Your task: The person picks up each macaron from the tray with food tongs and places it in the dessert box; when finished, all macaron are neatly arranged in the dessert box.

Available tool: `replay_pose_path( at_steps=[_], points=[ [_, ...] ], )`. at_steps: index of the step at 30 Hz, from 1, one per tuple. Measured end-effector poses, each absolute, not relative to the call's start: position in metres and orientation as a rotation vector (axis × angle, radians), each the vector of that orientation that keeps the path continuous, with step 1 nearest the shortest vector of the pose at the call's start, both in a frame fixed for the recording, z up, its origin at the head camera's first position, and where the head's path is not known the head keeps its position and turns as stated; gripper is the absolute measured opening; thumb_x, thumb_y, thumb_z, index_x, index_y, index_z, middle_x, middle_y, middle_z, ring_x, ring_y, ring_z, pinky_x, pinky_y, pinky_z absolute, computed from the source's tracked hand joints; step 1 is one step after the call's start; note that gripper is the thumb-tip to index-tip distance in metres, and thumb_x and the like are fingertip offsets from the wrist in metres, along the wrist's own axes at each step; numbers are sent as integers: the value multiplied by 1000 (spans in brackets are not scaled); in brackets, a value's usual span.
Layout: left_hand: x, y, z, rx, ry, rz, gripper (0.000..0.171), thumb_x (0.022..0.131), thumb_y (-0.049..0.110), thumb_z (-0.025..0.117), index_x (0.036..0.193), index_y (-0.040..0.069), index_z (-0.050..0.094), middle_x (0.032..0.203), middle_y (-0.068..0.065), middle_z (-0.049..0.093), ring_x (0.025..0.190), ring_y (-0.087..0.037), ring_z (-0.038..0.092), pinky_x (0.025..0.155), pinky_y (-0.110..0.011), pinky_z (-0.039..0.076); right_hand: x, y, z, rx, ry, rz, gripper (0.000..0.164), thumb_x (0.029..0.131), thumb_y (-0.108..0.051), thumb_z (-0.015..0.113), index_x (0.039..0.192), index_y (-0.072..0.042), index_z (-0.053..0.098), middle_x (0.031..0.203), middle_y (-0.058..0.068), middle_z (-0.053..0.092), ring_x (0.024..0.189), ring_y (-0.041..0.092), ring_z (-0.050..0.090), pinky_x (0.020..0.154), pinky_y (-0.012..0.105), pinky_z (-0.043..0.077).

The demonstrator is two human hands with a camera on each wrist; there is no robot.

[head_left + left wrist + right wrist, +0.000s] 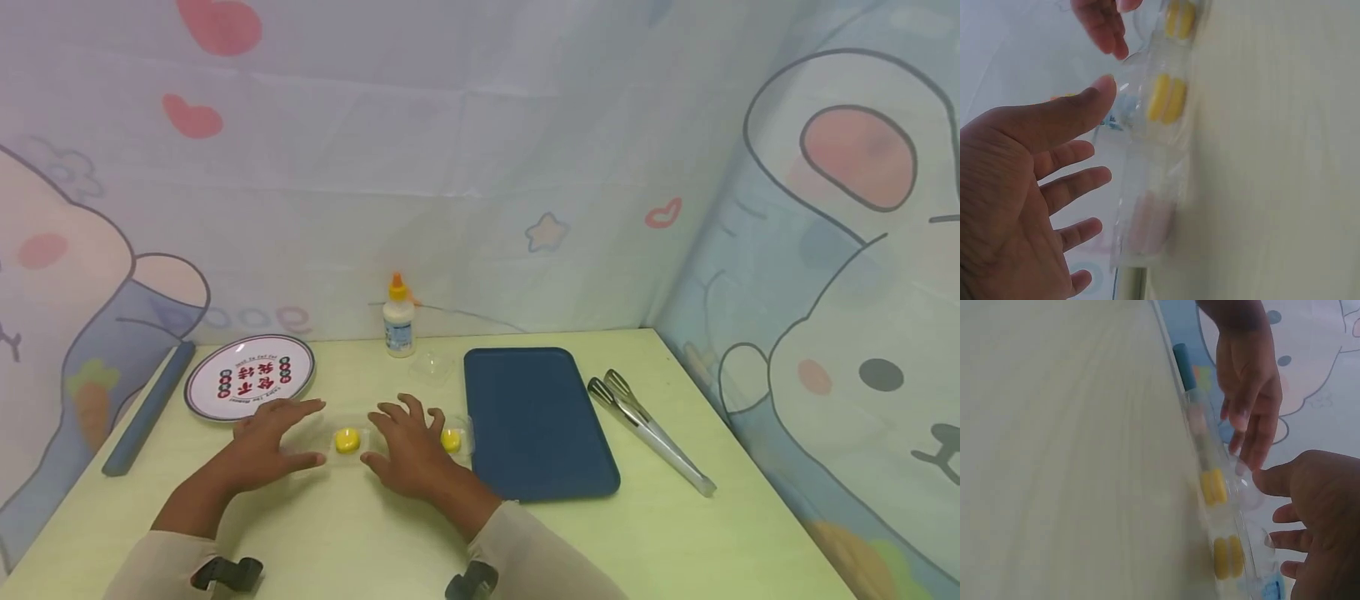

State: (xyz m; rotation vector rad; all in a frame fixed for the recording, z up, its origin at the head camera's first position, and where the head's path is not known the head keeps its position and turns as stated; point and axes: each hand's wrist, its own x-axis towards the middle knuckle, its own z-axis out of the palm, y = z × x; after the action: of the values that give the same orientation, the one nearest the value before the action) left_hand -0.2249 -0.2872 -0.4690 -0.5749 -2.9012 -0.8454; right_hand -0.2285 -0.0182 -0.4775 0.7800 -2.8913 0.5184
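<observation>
A clear plastic pack (pixel 465 427) lies on the table between my hands. Inside it are two yellow macarons (pixel 347 441), (pixel 1167 99) and a pale pink macaron (pixel 1151 222). My left hand (pixel 258 446) is at the pack's left end, thumb and fingers spread apart, holding nothing. Over the middle of the pack hovers my right hand (pixel 412 450), its fingers loosely bent and parted. In the right wrist view the right fingertips (pixel 1272 540) are right at the clear domes of the pack. From the head view, the hands hide the pink macaron and part of the pack.
A white plate (pixel 210 387) with red writing stands behind my left hand, beside a grey-blue rod (pixel 150 408). Glue bottle (pixel 399 325) and small clear plastic piece (pixel 431 367) sit at the back. Rightward lie a dark blue tray (pixel 536 425) and metal tongs (pixel 660 437).
</observation>
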Motion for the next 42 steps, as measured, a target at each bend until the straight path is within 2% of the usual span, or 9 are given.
replay_pose_path(
  at_steps=[5,10,17,30,37,42],
  points=[
    [-220,-296,-469,-576,-2898,-886,82,86,43,91,154,11,58,159,-25,56,148,-59,36,104,-80,24,-234,-7,-474,767,-2852,597,56,105,-43,72,156,-21,60,165,-1,54,162,28,35,120,69,32],
    [-218,-299,-473,-611,-2916,-908,91,77,44,97,152,9,60,160,-24,56,150,-59,34,106,-80,23,-239,3,-470,740,-2858,630,54,104,-41,74,153,-20,62,164,1,55,161,29,36,120,69,31],
    [-217,-302,-473,-609,-2947,-943,98,66,37,103,151,9,62,156,-23,60,152,-59,30,107,-82,19,-245,11,-467,732,-2874,614,53,105,-43,71,152,-21,63,164,1,55,160,29,37,120,69,31],
    [-222,-303,-473,-606,-2931,-841,88,74,31,99,150,8,62,154,-23,63,146,-58,39,102,-77,26,-267,26,-465,721,-2875,700,51,105,-39,72,150,-17,64,164,7,54,156,33,40,116,72,29],
    [-227,-301,-480,-632,-2874,-875,99,71,33,100,156,11,55,156,-24,58,143,-59,39,99,-77,27,-282,39,-465,684,-2928,814,52,106,-38,71,152,-14,62,166,11,52,157,38,40,113,71,29],
    [-227,-297,-477,-621,-2882,-872,106,77,44,98,163,15,44,164,-26,48,148,-59,34,103,-80,25,-301,52,-470,634,-2964,903,54,108,-39,69,155,-14,58,169,14,48,159,42,37,114,71,28]
  ],
)
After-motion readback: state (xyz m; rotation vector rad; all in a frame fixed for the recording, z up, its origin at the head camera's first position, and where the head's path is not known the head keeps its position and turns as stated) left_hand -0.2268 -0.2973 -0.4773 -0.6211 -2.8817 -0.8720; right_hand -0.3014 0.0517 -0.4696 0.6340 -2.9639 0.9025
